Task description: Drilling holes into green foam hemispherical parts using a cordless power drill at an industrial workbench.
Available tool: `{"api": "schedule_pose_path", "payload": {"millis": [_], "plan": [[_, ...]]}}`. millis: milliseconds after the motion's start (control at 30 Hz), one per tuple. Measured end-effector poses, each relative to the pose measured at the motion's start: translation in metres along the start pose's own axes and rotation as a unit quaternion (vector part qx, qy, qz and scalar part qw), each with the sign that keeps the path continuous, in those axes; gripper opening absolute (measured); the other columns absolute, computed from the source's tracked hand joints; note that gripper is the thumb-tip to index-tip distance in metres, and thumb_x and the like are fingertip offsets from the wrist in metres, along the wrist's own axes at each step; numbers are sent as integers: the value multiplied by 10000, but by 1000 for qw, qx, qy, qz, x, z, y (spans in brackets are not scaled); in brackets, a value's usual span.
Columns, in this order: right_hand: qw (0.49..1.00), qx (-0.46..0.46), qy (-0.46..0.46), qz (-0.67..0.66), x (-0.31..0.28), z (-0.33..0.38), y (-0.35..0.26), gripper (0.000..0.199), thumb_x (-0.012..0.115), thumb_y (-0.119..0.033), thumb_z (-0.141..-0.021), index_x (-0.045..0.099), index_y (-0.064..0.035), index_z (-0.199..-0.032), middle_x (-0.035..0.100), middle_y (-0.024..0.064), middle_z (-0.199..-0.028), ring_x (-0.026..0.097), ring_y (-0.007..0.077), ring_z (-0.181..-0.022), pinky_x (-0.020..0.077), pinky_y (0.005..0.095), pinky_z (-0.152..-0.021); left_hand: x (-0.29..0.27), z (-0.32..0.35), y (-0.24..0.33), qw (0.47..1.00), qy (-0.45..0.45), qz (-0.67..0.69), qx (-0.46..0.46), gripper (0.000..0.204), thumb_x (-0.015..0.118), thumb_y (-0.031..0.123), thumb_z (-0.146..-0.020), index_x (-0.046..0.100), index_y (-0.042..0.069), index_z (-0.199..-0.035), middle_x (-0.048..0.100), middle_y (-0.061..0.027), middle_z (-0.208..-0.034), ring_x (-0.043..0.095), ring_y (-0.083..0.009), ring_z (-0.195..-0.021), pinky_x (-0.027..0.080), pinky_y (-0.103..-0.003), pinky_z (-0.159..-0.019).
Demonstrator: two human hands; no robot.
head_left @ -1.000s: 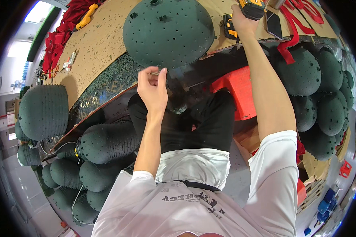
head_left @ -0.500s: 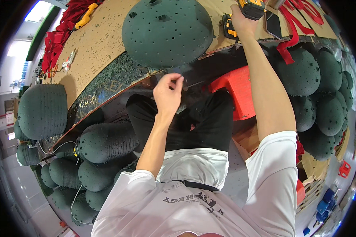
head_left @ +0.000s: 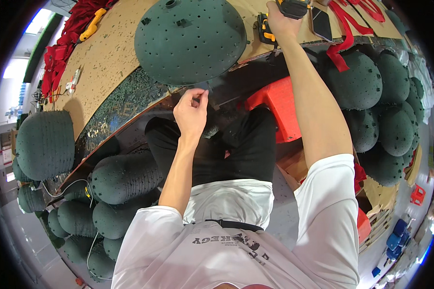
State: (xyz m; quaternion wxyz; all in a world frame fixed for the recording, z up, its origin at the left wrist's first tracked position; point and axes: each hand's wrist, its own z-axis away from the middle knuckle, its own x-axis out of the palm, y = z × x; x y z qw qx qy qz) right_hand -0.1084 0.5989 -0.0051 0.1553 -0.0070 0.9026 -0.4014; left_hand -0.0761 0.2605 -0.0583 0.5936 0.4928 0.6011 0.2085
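A large dark-green dome (head_left: 193,48) dotted with small holes rests on the workbench in front of me, its short round opening at the far side. My left hand (head_left: 190,114) is raised over my lap, just short of the dome's near edge and apart from it. Its fingers are curled in against the thumb; whatever they hold, if anything, is hidden. To the right of the dome, my right hand (head_left: 282,23) is wrapped round the grip of a yellow-and-black cordless drill (head_left: 294,8), partly cut off by the upper edge. Another yellow-and-black part (head_left: 265,30) lies beside that hand.
A phone (head_left: 321,24) and red straps (head_left: 342,43) lie right of the drill. Green scraps (head_left: 130,96) litter the bench's near edge. Stacked green domes stand left (head_left: 46,144) and right (head_left: 354,82). A red plastic stool (head_left: 279,108) is by my knee; a yellow tool (head_left: 92,26) lies far left.
The whole view has shifted slightly, so the dome, bench and both hands appear further left. My right hand still grips the drill, and the left keeps its curled pose.
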Motion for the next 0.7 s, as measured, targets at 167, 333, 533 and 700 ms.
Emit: {"api": "schedule_pose_path", "payload": {"millis": [167,333,533,700], "plan": [[999,-15,38,7,1,2,-5,527,680,-238,-900,536,46,-1320,628,232,-1259,595,383,-1205,459,446,-1034,2,6,19,984,-153,12,-85,179,769,150,-912,716,21,-1024,725,-64,-773,627,-110,-607,509,-267,-629],[998,43,-39,-15,-3,-1,-1,469,680,-258,-901,584,37,-1253,669,217,-1171,635,380,-1129,495,452,-970,15,-1,57,985,-160,42,49,559,712,131,-958,521,128,-1484,716,-69,-779,631,-135,-606,518,-299,-634],[995,73,-52,-43,-4,-1,-9,436,687,-240,-896,591,34,-1220,686,192,-1103,662,350,-1050,513,439,-928,27,-22,64,957,-166,-176,159,740,664,183,-973,313,284,-1617,731,-112,-788,695,-350,-650,553,-476,-654],[997,74,-22,-24,5,1,3,514,711,-272,-910,560,-5,-1322,688,196,-1175,701,228,-1036,546,422,-915,33,-17,49,926,-233,-275,112,765,668,210,-969,284,306,-1624,754,-136,-805,732,-401,-782,580,-488,-718]]}}
